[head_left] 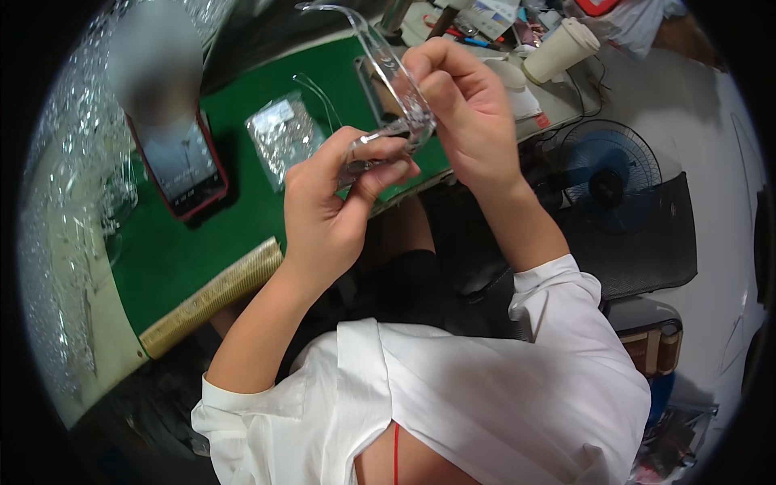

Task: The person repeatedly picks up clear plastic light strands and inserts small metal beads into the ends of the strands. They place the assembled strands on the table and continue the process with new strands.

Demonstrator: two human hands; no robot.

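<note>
A clear plastic eyeglass frame (378,50) is held up above the green mat (242,234), between my two hands. My left hand (327,198) is closed on its front part, thumb and fingers pinching the rim. My right hand (477,121) grips it near the hinge, with one temple arm sticking up and away to the left. Whether my right fingers also hold something small cannot be seen. Beyond my left hand, a clear bag (284,141) of small silvery pieces lies on the mat. A thin clear curved piece (323,101) rests beside the bag.
Many clear plastic frames (61,202) are heaped along the left. A lit phone (184,162) leans below a blurred grey round object (153,61). A gold ridged strip (214,297) lies along the near table edge. Right are a white cup (563,50) and a fan (608,182).
</note>
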